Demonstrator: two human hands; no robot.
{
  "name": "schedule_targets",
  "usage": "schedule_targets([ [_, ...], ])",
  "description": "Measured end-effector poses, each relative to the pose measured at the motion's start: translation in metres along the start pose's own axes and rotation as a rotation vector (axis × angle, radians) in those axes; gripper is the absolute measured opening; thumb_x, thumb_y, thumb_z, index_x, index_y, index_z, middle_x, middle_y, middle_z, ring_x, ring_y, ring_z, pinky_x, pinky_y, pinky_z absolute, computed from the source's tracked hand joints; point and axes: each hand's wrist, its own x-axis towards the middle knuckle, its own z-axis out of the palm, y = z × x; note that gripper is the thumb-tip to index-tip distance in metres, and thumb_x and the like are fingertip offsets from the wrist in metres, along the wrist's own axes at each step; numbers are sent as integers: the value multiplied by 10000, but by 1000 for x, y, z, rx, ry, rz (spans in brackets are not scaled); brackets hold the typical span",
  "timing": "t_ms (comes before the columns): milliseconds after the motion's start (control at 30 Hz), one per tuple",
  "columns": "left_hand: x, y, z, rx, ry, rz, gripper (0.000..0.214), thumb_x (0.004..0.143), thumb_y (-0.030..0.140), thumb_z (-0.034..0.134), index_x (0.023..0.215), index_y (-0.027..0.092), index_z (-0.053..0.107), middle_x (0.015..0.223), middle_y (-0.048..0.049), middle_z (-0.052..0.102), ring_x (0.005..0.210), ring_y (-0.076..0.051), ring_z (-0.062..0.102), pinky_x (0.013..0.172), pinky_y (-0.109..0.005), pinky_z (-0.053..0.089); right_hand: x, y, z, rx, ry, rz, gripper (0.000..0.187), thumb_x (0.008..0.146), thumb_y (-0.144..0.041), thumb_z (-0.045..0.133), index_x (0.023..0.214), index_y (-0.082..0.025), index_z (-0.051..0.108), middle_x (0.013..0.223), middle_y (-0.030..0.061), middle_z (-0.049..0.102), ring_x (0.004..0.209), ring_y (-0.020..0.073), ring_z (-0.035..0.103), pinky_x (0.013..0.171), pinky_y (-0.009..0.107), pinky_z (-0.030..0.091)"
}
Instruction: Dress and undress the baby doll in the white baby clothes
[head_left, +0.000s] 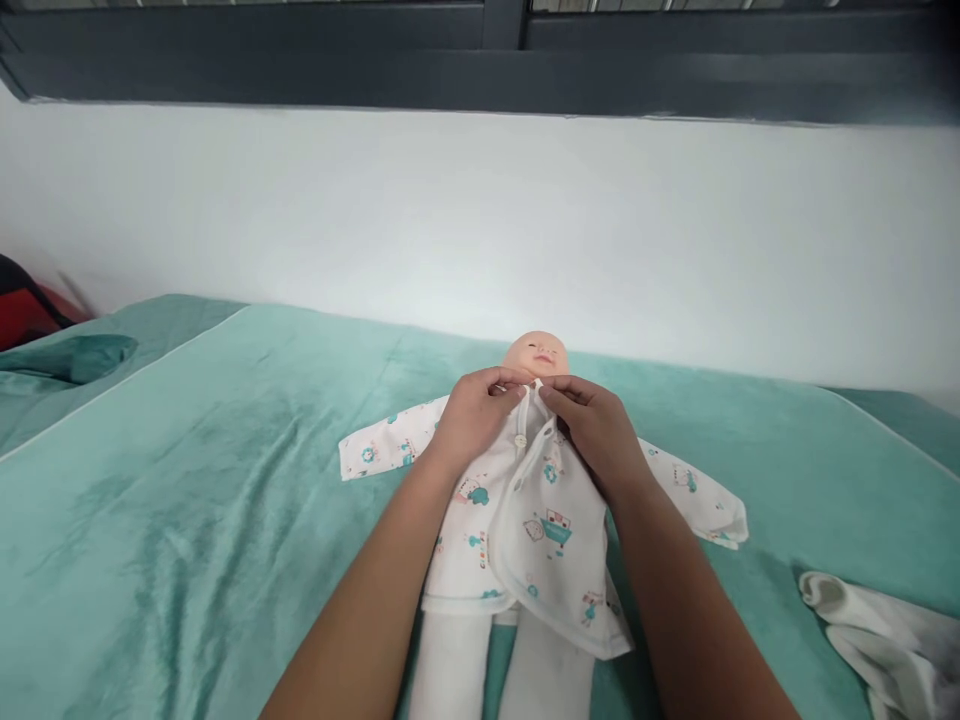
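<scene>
A baby doll (535, 352) lies on its back on a teal velvet bed cover (225, 480). It wears a white printed jacket (540, 520) with buttons down the front and white trousers (450, 660). My left hand (476, 412) pinches the jacket's left collar edge just under the doll's chin. My right hand (596, 425) pinches the opposite collar edge, fingertips nearly meeting the left's. Both sleeves of the jacket spread out sideways. The lower front flap hangs loose and unbuttoned.
A crumpled white cloth (885, 630) lies at the right near edge of the bed. A teal pillow (71, 358) and something red and black (22, 305) sit at the far left. A white wall (480, 220) runs behind the bed under a dark window frame.
</scene>
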Motion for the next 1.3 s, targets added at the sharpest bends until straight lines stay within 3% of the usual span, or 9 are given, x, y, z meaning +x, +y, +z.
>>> schedule_targets([
  [233, -2, 3, 5, 80, 37, 6, 143, 883, 231, 595, 917, 190, 727, 987, -27, 749, 863, -158, 656, 819, -274, 497, -3, -1, -1, 31, -29, -8, 227, 773, -349, 664, 940, -222, 751, 869, 7, 739, 780, 183, 621, 714, 294, 438],
  [500, -8, 1, 7, 12, 56, 20, 159, 892, 286, 598, 932, 181, 710, 986, -31, 730, 890, -154, 636, 800, -261, 484, -5, 0, -5, 2, -49, -13, 255, 776, -357, 666, 981, -233, 757, 895, 3, 748, 822, 202, 642, 722, 293, 443],
  [833, -8, 6, 6, 245, 48, -18, 214, 882, 388, 617, 906, 189, 694, 1038, -62, 686, 859, -173, 626, 797, -304, 482, -1, 0, -9, -41, -82, -6, 274, 780, -417, 666, 969, -238, 752, 923, 21, 757, 816, 213, 647, 701, 301, 457],
  [1300, -7, 4, 7, -57, 90, -75, 90, 808, 263, 688, 838, 179, 672, 863, -14, 710, 788, -137, 624, 738, -261, 480, -5, -3, -6, -59, -86, -28, 306, 787, -443, 695, 992, -220, 733, 882, 19, 733, 796, 193, 638, 717, 305, 456],
])
